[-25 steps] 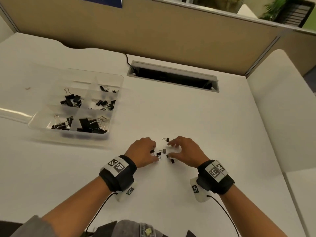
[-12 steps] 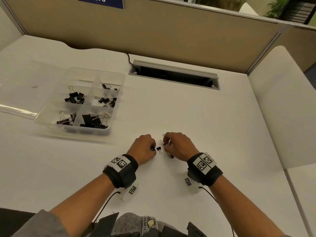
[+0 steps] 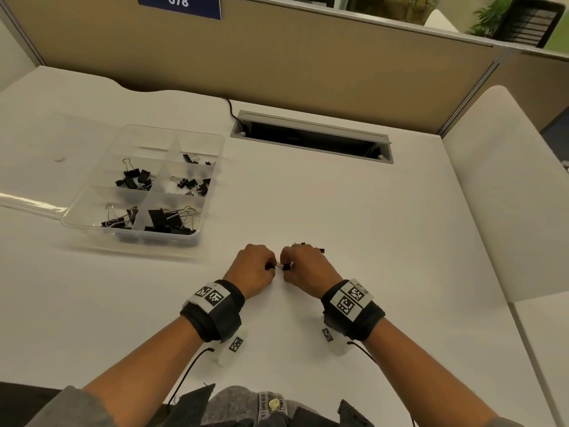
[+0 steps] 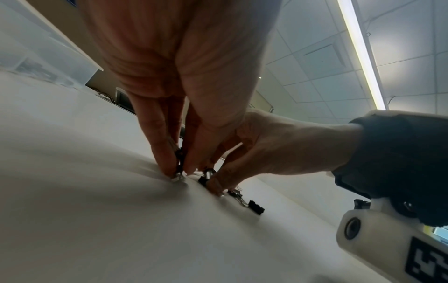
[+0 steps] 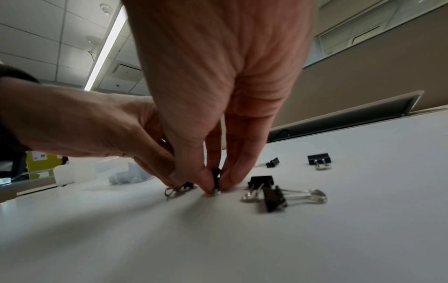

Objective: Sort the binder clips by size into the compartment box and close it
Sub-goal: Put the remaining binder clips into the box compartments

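Both hands meet on the white table, near the front centre. My left hand (image 3: 271,268) pinches a small black binder clip (image 4: 179,165) between thumb and fingers, right at the table surface. My right hand (image 3: 286,268) pinches another small black clip (image 5: 215,178) the same way, touching the table. Several loose small clips (image 5: 271,193) lie just right of my right hand, two more farther back (image 5: 318,159). The clear compartment box (image 3: 132,234) stands open at the left, with black clips of different sizes in several compartments.
The box's clear lid (image 3: 27,201) lies flat to the left of the box. A recessed cable slot (image 3: 311,140) with a black cable sits at the back of the table, in front of a tan partition. A second white desk (image 3: 508,186) adjoins on the right.
My right hand was spread over the loose clips; its fingers have since curled and pinched one. Both hands have drawn closer together until they almost touch.
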A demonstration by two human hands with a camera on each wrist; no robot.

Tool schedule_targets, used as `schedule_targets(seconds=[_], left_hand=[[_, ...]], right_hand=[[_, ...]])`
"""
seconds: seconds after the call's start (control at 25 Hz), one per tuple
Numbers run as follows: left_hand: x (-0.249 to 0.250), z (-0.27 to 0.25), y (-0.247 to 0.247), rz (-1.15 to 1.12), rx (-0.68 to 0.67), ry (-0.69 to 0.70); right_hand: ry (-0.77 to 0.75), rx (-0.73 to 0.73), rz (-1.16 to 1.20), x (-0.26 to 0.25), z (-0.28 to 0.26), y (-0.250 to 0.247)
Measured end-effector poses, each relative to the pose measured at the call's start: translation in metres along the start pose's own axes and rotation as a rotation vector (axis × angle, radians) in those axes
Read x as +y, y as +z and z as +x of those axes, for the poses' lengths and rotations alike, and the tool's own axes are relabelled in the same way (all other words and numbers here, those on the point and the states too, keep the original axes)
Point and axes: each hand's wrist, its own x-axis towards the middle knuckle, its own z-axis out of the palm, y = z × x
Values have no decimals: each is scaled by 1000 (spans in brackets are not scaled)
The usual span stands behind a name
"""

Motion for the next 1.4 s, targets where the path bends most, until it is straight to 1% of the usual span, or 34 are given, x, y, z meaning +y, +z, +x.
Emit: schedule_targets(seconds=[0.16,0.44,0.56,0.64,0.72,0.8,0.92,1.0,1.16,1.28,1.4], left_hand=[[-1,1,-3,-12,18,-3],[-7,1,-5,-16,23,-3],[-11,4,-14,-33,63,-5],[-15,7,-25,-73,107,-8],[-20,11,-42,-142,153,-22],[-27,17,-62,-224,191,-21],[-36,24,-101,-311,230,-4],[-47,36,-135,-315,280,11],[-81,67,-206,-247,373,-22],[-113,92,-246,-164,390,-57],[-145,116,-275,-66,388,-77]], right_hand=[[12,-15,34,-1,3,-1],[-26,-14,101,-2,4,0],[27,35,230,2,7,-6],[57,110,346,2,14,-17],[37,172,496,-3,25,-33],[17,194,615,-10,42,-50],[-20,209,698,-23,70,-71],[-43,227,685,-37,93,-84],[-88,258,542,-74,145,-107],[-129,247,468,-107,186,-115],[-166,215,401,-138,228,-114]])
